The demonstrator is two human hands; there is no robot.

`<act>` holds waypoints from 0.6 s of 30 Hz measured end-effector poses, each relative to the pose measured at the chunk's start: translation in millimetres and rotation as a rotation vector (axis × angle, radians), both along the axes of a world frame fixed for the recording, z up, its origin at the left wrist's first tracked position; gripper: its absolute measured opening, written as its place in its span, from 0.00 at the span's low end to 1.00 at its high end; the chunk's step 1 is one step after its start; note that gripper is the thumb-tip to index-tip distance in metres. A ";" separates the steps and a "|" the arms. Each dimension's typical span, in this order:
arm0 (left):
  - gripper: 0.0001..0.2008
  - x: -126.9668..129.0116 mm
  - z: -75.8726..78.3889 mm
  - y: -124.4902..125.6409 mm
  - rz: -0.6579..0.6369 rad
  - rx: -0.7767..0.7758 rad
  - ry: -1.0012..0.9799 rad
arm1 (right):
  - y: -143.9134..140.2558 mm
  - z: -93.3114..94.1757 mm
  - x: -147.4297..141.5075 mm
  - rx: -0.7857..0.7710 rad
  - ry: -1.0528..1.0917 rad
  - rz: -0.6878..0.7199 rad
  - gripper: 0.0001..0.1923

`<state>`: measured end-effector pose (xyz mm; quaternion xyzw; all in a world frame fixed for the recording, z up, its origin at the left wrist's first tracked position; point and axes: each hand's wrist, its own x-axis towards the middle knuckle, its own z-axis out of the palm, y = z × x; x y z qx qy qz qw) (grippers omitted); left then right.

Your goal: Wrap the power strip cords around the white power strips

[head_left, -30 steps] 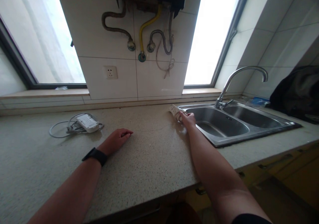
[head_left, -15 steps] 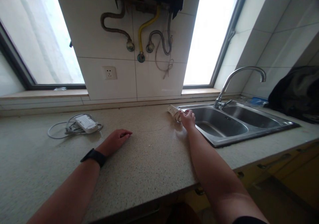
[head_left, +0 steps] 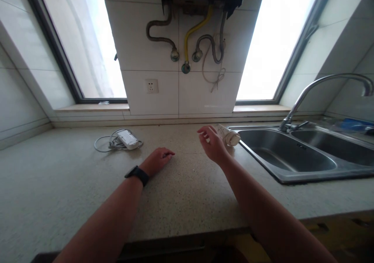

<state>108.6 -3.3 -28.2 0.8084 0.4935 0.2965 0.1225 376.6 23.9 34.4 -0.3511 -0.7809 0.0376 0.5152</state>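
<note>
Head view of a speckled worktop (head_left: 181, 189) under two bright windows. Left hand (head_left: 157, 161) flat on the worktop, palm down, a black watch (head_left: 136, 175) on the wrist. Right hand (head_left: 212, 143) lifted just above the worktop, fingers spread and loosely curled, holding nothing. Just beyond it, a white rolled thing (head_left: 229, 136) lying at the corner of the steel sink (head_left: 292, 157), apart from the fingers. Farther left, a white box (head_left: 127, 139) resting on a loose coil of grey cable (head_left: 102, 144). Curved tap (head_left: 315, 87) behind the sink. On the tiled wall, a socket (head_left: 151, 86) and several pipes (head_left: 191, 33) under a dark heater.
</note>
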 end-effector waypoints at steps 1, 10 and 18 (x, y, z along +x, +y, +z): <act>0.15 0.1 0.0 0.5 -0.002 0.003 -0.001 | -4.5 -0.2 -16.7 -0.036 -0.060 0.087 0.10; 0.14 1.8 -0.3 6.3 0.016 0.148 0.047 | 34.2 -77.8 -78.4 -0.388 -0.288 -0.133 0.26; 0.20 -55.8 30.8 32.6 0.458 0.385 0.096 | 41.2 -76.8 -66.3 -0.423 -0.378 -0.137 0.24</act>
